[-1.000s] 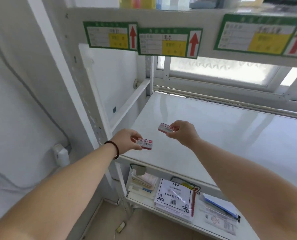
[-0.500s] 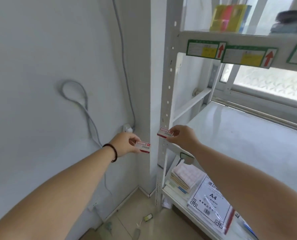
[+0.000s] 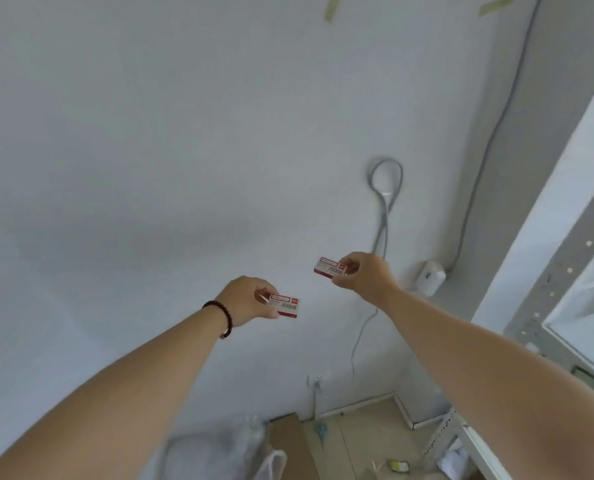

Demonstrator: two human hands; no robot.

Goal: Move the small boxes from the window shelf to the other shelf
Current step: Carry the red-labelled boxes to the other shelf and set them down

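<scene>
Each of my hands pinches one small white-and-red box with a barcode. My left hand, a dark bead bracelet on its wrist, holds one small box in mid-air at centre frame. My right hand holds the second small box slightly higher and to the right. Both boxes hang in front of a bare white wall. The window shelf shows only as its perforated grey upright at the right edge. No other shelf is in view.
A grey cable with a loop runs down the wall to a white plug box. On the floor below lie a white plastic bag, cardboard and small scraps.
My view has swung left, away from the window shelf and onto the bare wall. Both hands have kept their boxes and travelled left with the turn.
</scene>
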